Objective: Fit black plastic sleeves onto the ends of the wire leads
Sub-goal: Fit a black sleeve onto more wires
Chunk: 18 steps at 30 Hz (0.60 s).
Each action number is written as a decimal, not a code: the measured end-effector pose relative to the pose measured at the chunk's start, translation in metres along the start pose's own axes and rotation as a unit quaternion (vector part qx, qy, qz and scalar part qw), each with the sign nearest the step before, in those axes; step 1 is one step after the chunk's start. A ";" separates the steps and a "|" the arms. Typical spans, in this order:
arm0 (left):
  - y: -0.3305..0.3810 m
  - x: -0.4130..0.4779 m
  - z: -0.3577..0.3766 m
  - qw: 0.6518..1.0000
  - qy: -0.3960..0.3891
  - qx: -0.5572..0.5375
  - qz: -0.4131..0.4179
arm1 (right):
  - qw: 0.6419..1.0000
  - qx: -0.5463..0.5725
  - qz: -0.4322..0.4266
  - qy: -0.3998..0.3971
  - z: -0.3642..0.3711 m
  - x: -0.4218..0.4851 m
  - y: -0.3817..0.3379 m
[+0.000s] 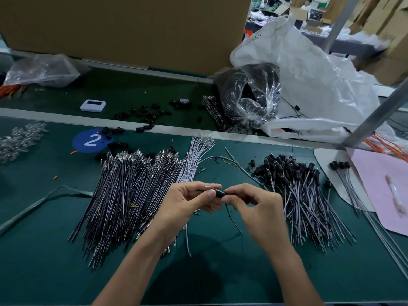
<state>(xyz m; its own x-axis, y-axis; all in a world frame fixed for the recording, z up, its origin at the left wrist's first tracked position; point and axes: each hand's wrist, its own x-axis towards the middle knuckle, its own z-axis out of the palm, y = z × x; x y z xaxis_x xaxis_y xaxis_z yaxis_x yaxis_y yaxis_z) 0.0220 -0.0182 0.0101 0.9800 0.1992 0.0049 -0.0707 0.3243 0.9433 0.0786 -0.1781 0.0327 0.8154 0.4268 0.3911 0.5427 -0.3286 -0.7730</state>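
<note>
While your left hand (194, 200) pinches the black sleeve (219, 193), your right hand (257, 203) pinches a wire lead (231, 217) at the sleeve's end.

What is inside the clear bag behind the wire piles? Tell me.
The clear bag is packed with black material, possibly coiled leads. Glare and creases hide the details and whatever lies deeper.

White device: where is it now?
Head view, upper left: the white device lies on the far belt, beyond the blue 2 sticker, left of scattered black sleeves.
</note>
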 end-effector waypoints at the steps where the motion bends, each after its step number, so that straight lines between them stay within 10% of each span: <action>1: 0.000 -0.001 0.000 1.000 -0.009 0.000 -0.004 | 1.000 -0.002 -0.002 0.002 -0.001 0.000 0.000; 10: 0.004 -0.004 -0.004 0.998 -0.054 0.025 -0.005 | 0.996 0.055 0.048 -0.046 -0.004 -0.002 -0.003; 18: 0.000 0.002 0.000 0.992 0.120 -0.013 0.035 | 0.998 -0.056 0.005 0.007 0.002 0.004 0.001</action>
<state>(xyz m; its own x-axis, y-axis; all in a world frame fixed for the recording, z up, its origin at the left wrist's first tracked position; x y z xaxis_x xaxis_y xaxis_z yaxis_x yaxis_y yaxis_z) 0.0235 -0.0179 0.0098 0.9001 0.4356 -0.0125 -0.1444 0.3252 0.9346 0.0816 -0.1750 0.0326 0.8233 0.4118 0.3906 0.5527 -0.4252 -0.7168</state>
